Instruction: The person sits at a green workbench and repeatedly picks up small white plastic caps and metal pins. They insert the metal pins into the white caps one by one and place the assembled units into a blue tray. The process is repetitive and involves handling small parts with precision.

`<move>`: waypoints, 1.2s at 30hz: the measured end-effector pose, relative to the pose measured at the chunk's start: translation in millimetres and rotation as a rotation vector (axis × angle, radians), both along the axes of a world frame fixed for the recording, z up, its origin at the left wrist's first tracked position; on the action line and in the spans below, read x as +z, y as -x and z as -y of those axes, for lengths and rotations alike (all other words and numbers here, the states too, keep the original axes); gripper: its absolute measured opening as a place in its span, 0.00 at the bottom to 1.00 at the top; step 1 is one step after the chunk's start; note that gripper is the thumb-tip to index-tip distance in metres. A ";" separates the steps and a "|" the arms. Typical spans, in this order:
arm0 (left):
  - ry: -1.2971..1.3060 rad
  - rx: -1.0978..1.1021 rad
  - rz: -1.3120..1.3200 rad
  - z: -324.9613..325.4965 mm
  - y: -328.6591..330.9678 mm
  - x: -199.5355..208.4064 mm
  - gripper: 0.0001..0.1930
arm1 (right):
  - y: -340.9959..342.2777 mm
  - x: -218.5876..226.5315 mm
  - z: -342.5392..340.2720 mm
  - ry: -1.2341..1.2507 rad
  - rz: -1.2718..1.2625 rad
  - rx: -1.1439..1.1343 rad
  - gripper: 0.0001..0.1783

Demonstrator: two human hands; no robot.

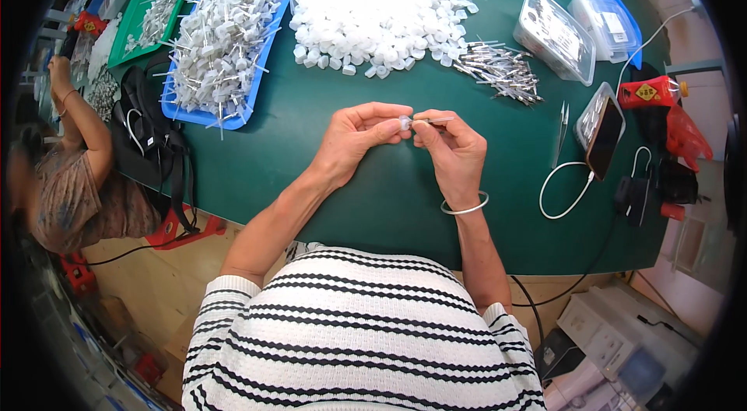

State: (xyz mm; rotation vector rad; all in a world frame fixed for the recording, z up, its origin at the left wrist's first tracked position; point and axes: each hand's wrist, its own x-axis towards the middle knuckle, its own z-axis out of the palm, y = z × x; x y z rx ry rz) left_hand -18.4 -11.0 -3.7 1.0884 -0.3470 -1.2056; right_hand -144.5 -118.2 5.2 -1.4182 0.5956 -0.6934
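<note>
Over the green table, my two hands meet in front of my chest. Between the thumb and forefinger of my left hand (362,135) is a small white translucent plastic cap (405,122). My right hand (451,143) pinches a thin metal pin (440,119), its near end against or inside the cap; I cannot tell which. A large heap of the same white caps (373,6) lies beyond my hands. To its right is a pile of loose metal pins (502,73). A blue tray (253,96) on the left holds many caps with pins sticking out.
Farther left stands a green tray (120,49) of similar parts, near a black backpack (144,119) and another person (74,178). At right are clear plastic boxes (556,34), tweezers (561,131), a phone (604,139) with a white cable (542,197), and a red bottle (650,92).
</note>
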 end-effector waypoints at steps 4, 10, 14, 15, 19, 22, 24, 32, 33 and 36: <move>0.017 0.017 -0.006 -1.1 -0.1 -1.2 0.13 | -0.5 -2.1 -1.1 0.067 0.003 0.021 0.04; 0.039 0.054 0.045 0.7 1.9 1.9 0.15 | 0.1 0.7 1.0 -0.048 0.071 0.087 0.06; 0.015 0.052 -0.044 0.7 -0.2 8.1 0.16 | 2.5 6.8 3.4 -0.116 0.020 0.135 0.06; 0.016 0.044 -0.040 0.5 -0.9 7.2 0.16 | 2.1 10.2 3.4 -0.129 0.005 0.139 0.05; 0.049 0.045 0.020 0.0 -0.2 4.9 0.14 | 7.5 20.9 11.1 -0.046 -0.152 0.203 0.06; 0.064 0.075 0.115 -1.8 1.4 9.9 0.14 | 11.8 28.4 12.3 0.143 -0.286 0.220 0.06; 0.076 0.090 0.163 -1.9 2.8 12.2 0.14 | 13.8 25.6 13.4 0.299 -0.317 0.211 0.07; 0.174 0.156 0.308 0.9 12.9 13.9 0.16 | 16.6 23.3 16.5 0.397 -0.259 0.225 0.07; 0.154 0.142 0.279 0.5 12.4 14.5 0.16 | 15.7 23.0 14.5 0.373 -0.242 0.230 0.07; 0.123 0.104 0.217 -2.4 7.9 14.6 0.16 | 12.9 29.3 9.3 0.423 -0.219 0.204 0.06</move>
